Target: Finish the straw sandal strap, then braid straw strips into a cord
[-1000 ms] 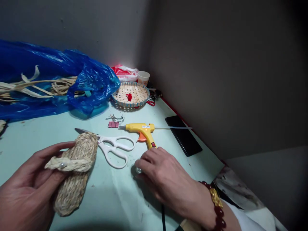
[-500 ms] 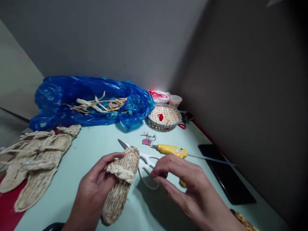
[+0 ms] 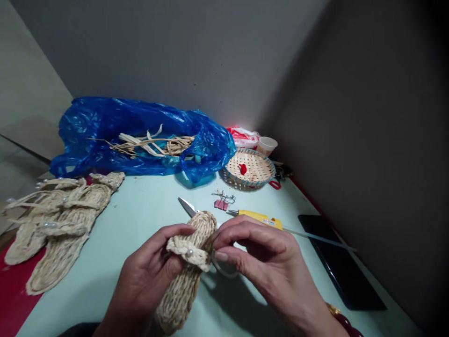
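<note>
A woven straw sandal (image 3: 178, 295) with a braided strap and a pearl bead (image 3: 190, 252) is in my left hand (image 3: 147, 271), thumb and fingers closed on its left side by the strap. My right hand (image 3: 266, 262) is pinched at the sandal's right edge, thumb against forefinger. Whatever lies between those fingertips is hidden or too small to name. Behind the sandal and my right hand are scissors (image 3: 187, 207), one blade and part of a white handle showing. A yellow glue gun (image 3: 257, 216) with a clear stick in its back lies just beyond my right hand.
Several finished-looking straw sandals (image 3: 66, 234) lie at the left. At the back are a blue plastic bag (image 3: 94, 126) holding straw strands (image 3: 175, 146), a woven basket (image 3: 263, 180) with a red item, and a paper cup (image 3: 267, 145). Pink binder clips (image 3: 221, 204) and a black phone-like slab (image 3: 343, 267) lie nearer.
My right hand has moved to the sandal's edge and its fingertips have come together more tightly. The whole view has shifted slightly, with the sandal still in my left hand.
</note>
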### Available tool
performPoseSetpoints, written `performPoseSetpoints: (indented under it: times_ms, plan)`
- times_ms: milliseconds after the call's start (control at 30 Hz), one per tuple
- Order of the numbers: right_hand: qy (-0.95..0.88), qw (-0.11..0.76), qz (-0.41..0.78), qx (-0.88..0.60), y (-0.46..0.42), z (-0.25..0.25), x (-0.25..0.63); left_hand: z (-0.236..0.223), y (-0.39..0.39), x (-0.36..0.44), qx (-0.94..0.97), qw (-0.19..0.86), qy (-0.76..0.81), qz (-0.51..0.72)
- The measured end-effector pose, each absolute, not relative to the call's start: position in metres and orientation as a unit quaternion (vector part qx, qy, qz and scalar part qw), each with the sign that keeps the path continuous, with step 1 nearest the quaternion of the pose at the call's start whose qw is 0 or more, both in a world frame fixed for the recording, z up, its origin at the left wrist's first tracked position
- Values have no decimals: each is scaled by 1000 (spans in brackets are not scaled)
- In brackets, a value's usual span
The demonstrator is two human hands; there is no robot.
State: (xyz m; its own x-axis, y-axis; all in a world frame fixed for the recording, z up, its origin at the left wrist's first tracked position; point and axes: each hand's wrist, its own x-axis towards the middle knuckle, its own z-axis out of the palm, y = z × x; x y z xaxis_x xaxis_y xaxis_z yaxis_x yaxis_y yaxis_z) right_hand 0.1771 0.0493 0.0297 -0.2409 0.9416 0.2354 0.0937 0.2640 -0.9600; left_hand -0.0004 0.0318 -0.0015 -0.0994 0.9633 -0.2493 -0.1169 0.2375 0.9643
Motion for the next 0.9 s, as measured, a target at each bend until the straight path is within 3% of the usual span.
performPoseSetpoints:
  times_ms: [500, 900]
  plan:
    - [-695, 482, 355, -398, 35, 18, 178, 1, 24, 1, 403, 580, 573, 417]
    - [-745, 470, 294, -370, 35, 15, 179, 1, 23, 3, 415, 551, 573, 443]
